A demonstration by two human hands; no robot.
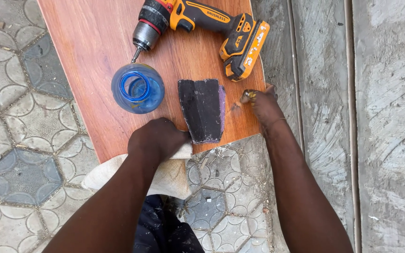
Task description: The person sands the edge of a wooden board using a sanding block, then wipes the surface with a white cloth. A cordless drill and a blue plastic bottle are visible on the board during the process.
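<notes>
From the head camera we see the wooden board [99, 56] ending at its near edge. Our left hand [158, 138] is clenched on a cloth [169, 175] there; our right hand [261, 100] pinches something small beside the dark sanding block [202, 110].

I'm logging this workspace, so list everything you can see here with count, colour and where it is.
Cordless drill: one, yellow and black with a red collar, lying at the top of the board, bit pointing at the bottle.
Plastic bottle: one, clear blue, seen from above, standing left of the dark block.
Sanding block: one, black with a purple edge, near the board's front edge.
Cloth: one, off-white, hanging over the board's front edge under the left hand.
Wooden board: one, reddish brown, over the paving.
Paving tiles: many, grey, patterned, left and below.
Concrete surface: grey, on the right.
Left hand: one, closed on the cloth.
Right hand: one, fingertips at the board's right edge.
</notes>
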